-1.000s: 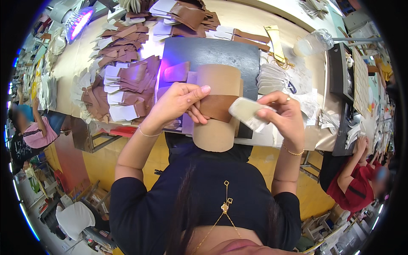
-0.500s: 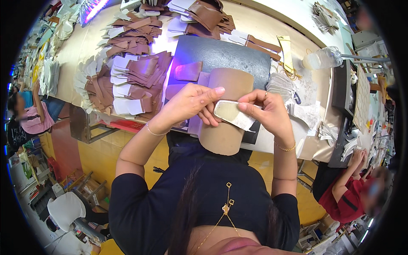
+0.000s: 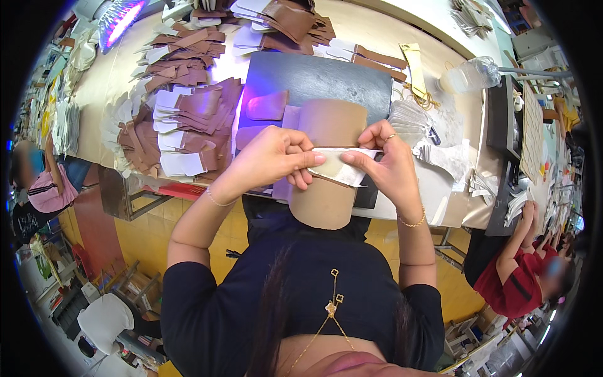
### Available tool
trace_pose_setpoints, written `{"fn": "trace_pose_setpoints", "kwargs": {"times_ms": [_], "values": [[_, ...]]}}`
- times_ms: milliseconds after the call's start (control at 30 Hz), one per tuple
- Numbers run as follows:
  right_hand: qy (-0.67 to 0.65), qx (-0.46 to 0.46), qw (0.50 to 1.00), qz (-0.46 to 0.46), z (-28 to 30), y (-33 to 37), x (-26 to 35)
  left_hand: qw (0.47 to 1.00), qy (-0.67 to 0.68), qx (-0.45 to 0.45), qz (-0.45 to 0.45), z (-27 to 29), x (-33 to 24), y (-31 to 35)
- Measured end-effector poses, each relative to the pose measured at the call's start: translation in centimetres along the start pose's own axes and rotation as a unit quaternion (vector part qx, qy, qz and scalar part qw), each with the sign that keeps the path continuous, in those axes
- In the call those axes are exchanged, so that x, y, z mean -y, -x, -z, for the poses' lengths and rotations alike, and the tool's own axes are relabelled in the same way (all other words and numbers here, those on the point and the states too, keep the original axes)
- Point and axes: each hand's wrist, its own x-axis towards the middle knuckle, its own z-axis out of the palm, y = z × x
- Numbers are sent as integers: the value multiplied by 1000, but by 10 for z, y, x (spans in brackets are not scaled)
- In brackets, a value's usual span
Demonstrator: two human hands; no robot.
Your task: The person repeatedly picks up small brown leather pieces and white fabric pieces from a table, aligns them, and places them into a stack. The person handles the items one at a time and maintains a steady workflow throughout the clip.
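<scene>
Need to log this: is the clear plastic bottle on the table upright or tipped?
Tipped: the clear plastic bottle lies on its side on the table.

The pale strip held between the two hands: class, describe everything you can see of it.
The pale strip is a thin, flat, off-white piece that looks like paper or lining fabric, with a slightly greyer patch in its middle. It lies roughly level, tilting down a little to the picture's right, across the front of a tan rounded form. The left hand pinches its left end with the thumb on top; the right hand grips its right end.
</scene>
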Motion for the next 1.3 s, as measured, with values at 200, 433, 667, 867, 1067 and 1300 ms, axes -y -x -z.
{"fn": "trace_pose_setpoints", "kwargs": {"times_ms": [200,433,667,867,1067,1300], "values": [[-137,-54,985,-92,-19,0,-32,996,-85,-24,-6,-3,-2,2],[225,10,922,316,-17,20,17,994,-106,-17,-23,0,5,-1],[206,74,911,349,-40,21,-26,996,-78,-9,-51,6,13,-6],[-115,-51,979,162,-56,46,-66,997,-69,-2,-41,8,12,-7],[243,-178,945,129,24,49,-103,995,30,11,-92,34,8,-33],[491,-148,847,139,74,12,-112,981,-141,-104,-87,86,-8,-120]]}}
